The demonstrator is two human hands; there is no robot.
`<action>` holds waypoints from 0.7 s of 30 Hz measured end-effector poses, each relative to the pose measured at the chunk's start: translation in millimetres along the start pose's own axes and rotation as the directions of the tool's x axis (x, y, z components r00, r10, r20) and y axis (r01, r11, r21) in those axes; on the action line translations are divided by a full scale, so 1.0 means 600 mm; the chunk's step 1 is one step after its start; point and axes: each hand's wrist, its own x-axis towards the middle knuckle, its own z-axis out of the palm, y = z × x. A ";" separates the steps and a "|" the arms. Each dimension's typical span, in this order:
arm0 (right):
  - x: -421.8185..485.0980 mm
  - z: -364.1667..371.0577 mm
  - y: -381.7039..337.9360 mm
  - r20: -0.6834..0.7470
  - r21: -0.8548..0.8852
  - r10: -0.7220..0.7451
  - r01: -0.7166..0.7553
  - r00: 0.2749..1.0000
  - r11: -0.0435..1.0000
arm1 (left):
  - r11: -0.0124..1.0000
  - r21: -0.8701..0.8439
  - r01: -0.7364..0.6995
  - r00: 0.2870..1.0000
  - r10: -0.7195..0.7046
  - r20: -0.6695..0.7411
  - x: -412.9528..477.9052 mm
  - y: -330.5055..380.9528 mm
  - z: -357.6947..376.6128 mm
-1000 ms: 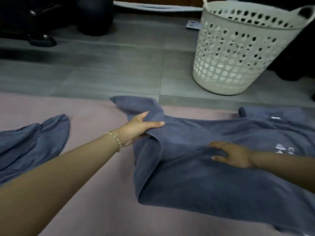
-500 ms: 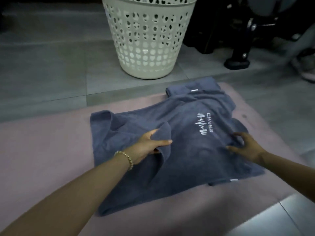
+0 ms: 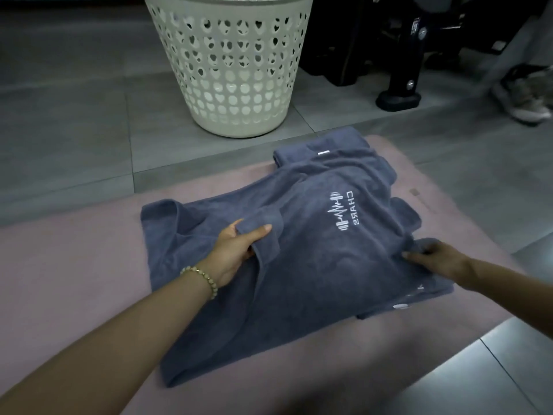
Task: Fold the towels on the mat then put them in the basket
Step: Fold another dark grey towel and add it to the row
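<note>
Pink mat (image 3: 74,280) on grey tiles (image 3: 74,115); white basket (image 3: 230,70) top centre. Grey-blue towel (image 3: 314,280) mid-frame on mat. Left hand (image 3: 236,250): fingers pinch a raised fold. Right hand (image 3: 434,259): fingers curled, gripping towel's right edge.

1. An indoor room, a home or a small gym; which one cannot be told.
2. Grey floor tiles (image 3: 74,130) with grout lines fill the upper half of the frame.
3. A pink mat (image 3: 74,280) covers the lower half.
4. A cream plastic laundry basket (image 3: 233,70) with heart-shaped holes stands at top centre.
5. A black bolted metal frame (image 3: 401,85) stands at upper right, with a sneaker (image 3: 526,94) at the right edge.
6. The towel (image 3: 299,280) bears a white dumbbell logo (image 3: 339,215).
</note>
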 end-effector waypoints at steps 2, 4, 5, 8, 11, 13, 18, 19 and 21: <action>-0.004 0.005 -0.054 -0.051 -0.099 -0.157 0.151 0.986 0.983 | 0.997 -0.070 -0.038 0.998 0.034 -0.058 -0.006 0.016 -0.023; -0.020 0.021 -0.124 -0.043 -0.095 -0.345 0.340 0.938 0.936 | 0.989 -0.114 -0.090 0.989 0.075 -0.124 -0.014 0.038 -0.050; -0.030 0.035 -0.161 -0.016 -0.030 -0.402 0.402 0.915 0.915 | 0.987 -0.103 -0.124 0.982 0.107 -0.154 -0.019 0.051 -0.066; -0.070 0.081 -0.282 0.123 0.110 -0.573 0.563 0.810 0.819 | 0.978 0.020 -0.208 0.946 0.206 -0.251 -0.044 0.089 -0.122; -0.107 0.125 -0.389 0.351 0.235 -0.619 0.574 0.703 0.785 | 0.954 0.082 -0.288 0.897 0.299 -0.327 -0.081 0.125 -0.188; -0.129 0.154 -0.446 0.558 0.294 -0.607 0.550 0.565 0.782 | 0.934 0.111 -0.340 0.864 0.356 -0.355 -0.110 0.148 -0.230; -0.209 0.250 -0.548 0.678 0.105 -0.672 0.866 0.297 0.488 | 0.899 0.127 -0.419 0.798 0.431 -0.421 -0.184 0.174 -0.310; -0.223 0.267 -0.561 0.667 0.071 -0.700 0.914 0.255 0.400 | 0.898 0.134 -0.419 0.801 0.435 -0.412 -0.196 0.172 -0.321; -0.233 0.297 -0.582 0.648 0.025 -0.733 0.956 0.206 0.292 | 0.898 0.165 -0.408 0.816 0.440 -0.374 -0.218 0.164 -0.336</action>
